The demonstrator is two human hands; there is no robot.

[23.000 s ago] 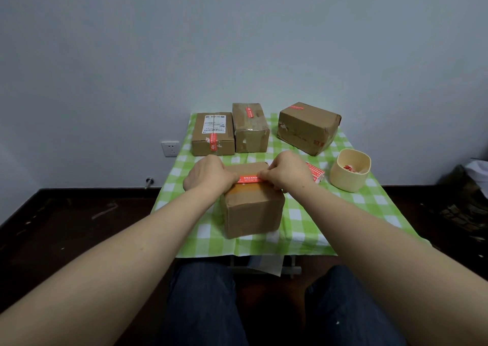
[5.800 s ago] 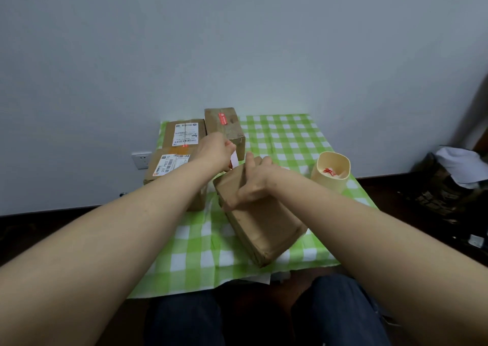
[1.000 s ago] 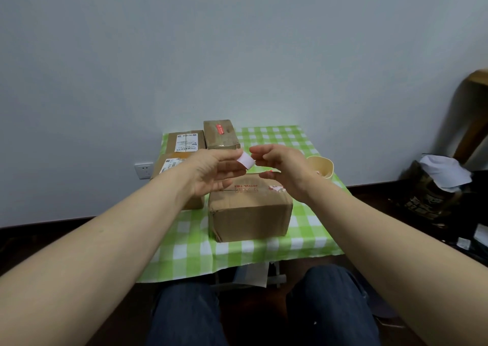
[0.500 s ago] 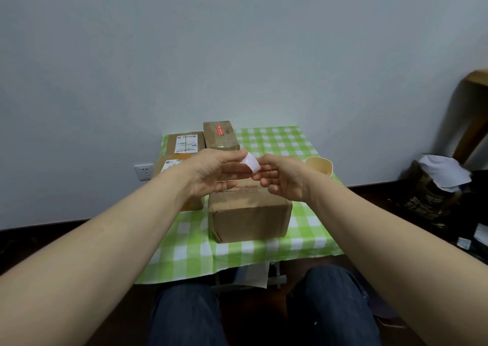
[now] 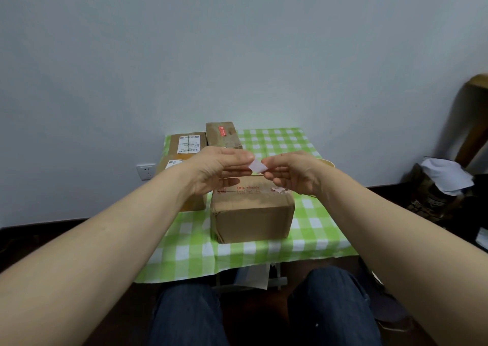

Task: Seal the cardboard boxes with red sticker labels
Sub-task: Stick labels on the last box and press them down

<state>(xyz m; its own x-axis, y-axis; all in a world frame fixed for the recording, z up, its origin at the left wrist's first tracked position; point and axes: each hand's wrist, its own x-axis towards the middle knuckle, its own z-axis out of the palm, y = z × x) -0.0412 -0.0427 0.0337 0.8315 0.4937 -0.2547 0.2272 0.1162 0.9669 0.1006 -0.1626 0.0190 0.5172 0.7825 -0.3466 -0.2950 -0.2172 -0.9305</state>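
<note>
A brown cardboard box [image 5: 252,211] with red print on its top stands at the near edge of the green checked table [image 5: 311,237]. Above it my left hand [image 5: 219,170] and my right hand [image 5: 293,174] pinch a small sticker label [image 5: 256,166] between their fingertips; only its pale side shows. Three more boxes stand at the back left: one with a white shipping label [image 5: 188,142], one with a red sticker on top [image 5: 223,134], and one partly hidden behind my left hand [image 5: 194,203].
A cream cup [image 5: 327,163] peeks out behind my right wrist. A wall socket [image 5: 146,171] sits left of the table. Bags and white paper [image 5: 443,184] lie on the dark floor at the right. My knees are under the table's near edge.
Over the last second my hands have drifted slightly, still pinching the label above the box; the label has tilted a little between the fingertips.
</note>
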